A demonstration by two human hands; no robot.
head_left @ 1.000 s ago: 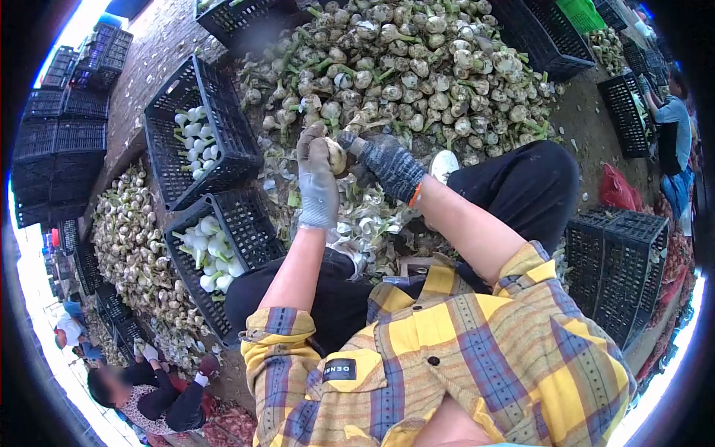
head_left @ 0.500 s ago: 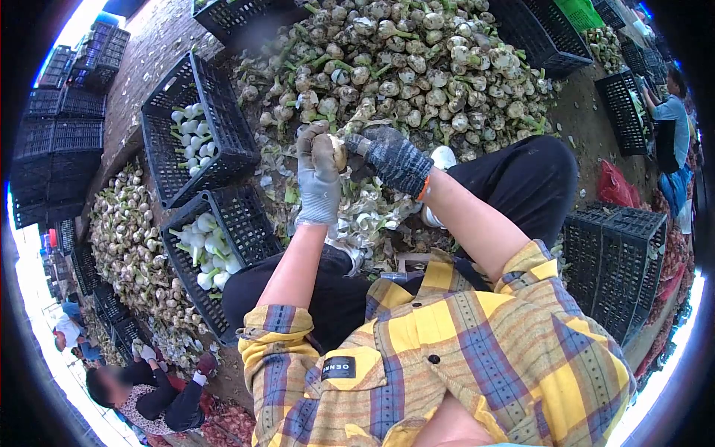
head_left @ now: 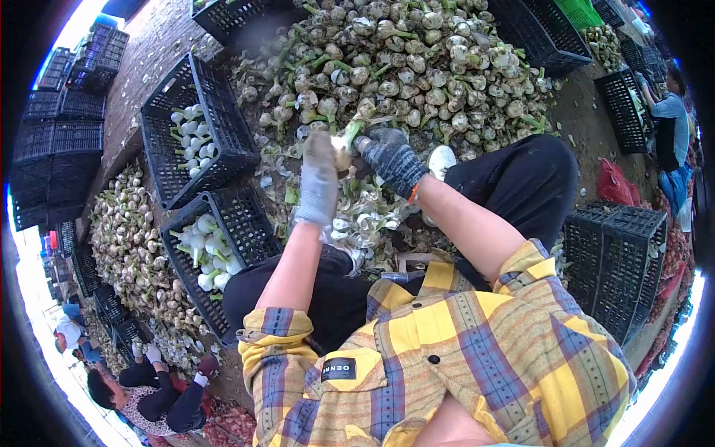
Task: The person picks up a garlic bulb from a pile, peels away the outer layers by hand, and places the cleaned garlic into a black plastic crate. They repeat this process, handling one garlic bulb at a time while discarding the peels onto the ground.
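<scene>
My left hand (head_left: 320, 177), in a grey work glove and slightly blurred, is closed around a garlic bulb (head_left: 343, 154). The bulb shows a pale body with a green stem slanting up to the right. My right hand (head_left: 392, 158), in a dark speckled knit glove, is closed against the bulb's right side; what its curled fingers pinch is hidden. Loose white and papery peelings (head_left: 365, 216) lie on the ground beneath both hands. Just beyond them spreads a large heap of unpeeled garlic (head_left: 417, 67) with dirty skins and green stalks.
Two black crates (head_left: 167, 160) (head_left: 179, 257) holding white peeled bulbs stand at left. Another garlic heap (head_left: 134, 246) lies past them. Stacked crates (head_left: 614, 261) are at right, near a red bag (head_left: 617, 186). Co-workers appear at lower left (head_left: 160, 398) and far right (head_left: 670, 119).
The bulb has turned in my left hand, so its green stem and pale side now show. My right hand has shifted slightly left and down.
</scene>
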